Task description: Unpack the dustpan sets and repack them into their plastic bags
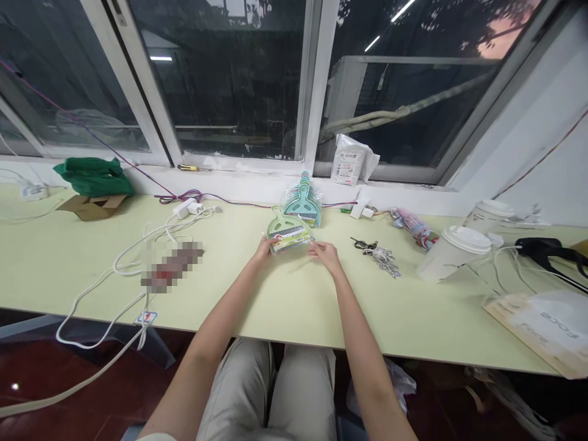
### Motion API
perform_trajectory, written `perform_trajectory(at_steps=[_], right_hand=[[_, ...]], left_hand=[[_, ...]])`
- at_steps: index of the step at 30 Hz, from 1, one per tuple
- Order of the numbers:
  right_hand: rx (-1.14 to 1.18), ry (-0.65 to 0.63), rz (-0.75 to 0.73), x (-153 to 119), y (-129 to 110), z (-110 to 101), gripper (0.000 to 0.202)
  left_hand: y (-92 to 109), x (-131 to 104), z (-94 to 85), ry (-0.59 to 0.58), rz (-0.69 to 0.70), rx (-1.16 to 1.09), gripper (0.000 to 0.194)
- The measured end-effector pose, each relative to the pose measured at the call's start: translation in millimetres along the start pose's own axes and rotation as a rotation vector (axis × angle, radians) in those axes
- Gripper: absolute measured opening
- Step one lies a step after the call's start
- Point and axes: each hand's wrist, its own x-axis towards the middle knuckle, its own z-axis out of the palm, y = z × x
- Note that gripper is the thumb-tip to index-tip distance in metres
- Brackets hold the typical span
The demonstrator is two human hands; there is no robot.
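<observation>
A light green mini dustpan (290,231) in clear plastic wrap, with a printed label and grey bristles across it, is held a little above the table, handle pointing away from me. My left hand (265,247) grips its left edge, thumb over the front. At the right lower corner, my right hand (324,252) has its fingers closed in a pinch on the edge of the clear wrap. Just behind stands a stack of wrapped teal dustpans (304,202), nested one behind another against the wall below the window.
Pale yellow-green table (285,300) spans the view. White cables (122,257) and a blurred-out object (172,267) lie left. Keys (383,258), a folded umbrella (413,228), paper cups (452,252) and a tissue pack (546,327) lie right. A white packet (351,160) stands on the sill.
</observation>
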Motion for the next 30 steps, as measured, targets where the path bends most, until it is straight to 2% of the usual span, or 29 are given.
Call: perform_trajectory(at_steps=[3,4,6,8,11,13,16,18,20,22,24,27,28,29,30], right_hand=[[-0.397,-0.007,-0.385,-4,-3,-7,0.061],[-0.511,-0.021,-0.477,-5,-3,-6,0.062],[-0.653,-0.045,-0.574,-5,-2,-1,0.042],[-0.681,-0.058,-0.593,-4,1,4,0.025],[-0.641,-0.049,-0.552,-2,8,5,0.028],[-0.607,-0.012,-0.511,-2,14,6,0.028],[-0.500,0.147,-0.445,0,23,8,0.026],[-0.346,0.231,-0.360,2,29,10,0.039],[-0.142,0.177,-0.208,5,33,9,0.058],[0.050,0.074,-0.062,9,36,6,0.058],[0.198,0.070,-0.004,13,39,1,0.049],[0.347,0.277,-0.010,18,41,-6,0.046],[0.376,0.341,-0.012,19,42,-8,0.048],[0.391,0.388,-0.013,20,42,-9,0.050],[0.394,0.408,-0.017,20,43,-11,0.052]], left_hand=[[17,-2,-26.6,-0.006,-0.124,0.087,0.050],[20,-3,-32.4,-0.020,-0.172,0.114,0.049],[21,-4,-38.7,-0.063,-0.236,0.147,0.046],[16,-4,-39.5,-0.106,-0.253,0.150,0.041],[7,-3,-36.7,-0.168,-0.266,0.148,0.035],[2,-4,-34.5,-0.204,-0.282,0.157,0.038],[-1,-10,-31.1,-0.248,-0.259,0.146,0.050],[-1,-15,-28.7,-0.279,-0.235,0.151,0.060],[0,-21,-25.6,-0.308,-0.226,0.183,0.069],[1,-26,-21.2,-0.314,-0.194,0.219,0.079],[1,-29,-15.7,-0.319,-0.100,0.239,0.094],[-2,-29,-7.1,-0.336,0.147,0.333,0.119],[-4,-28,-4.5,-0.331,0.239,0.406,0.119],[-7,-26,-2.2,-0.302,0.324,0.493,0.110],[-10,-24,-0.1,-0.246,0.395,0.581,0.091]])
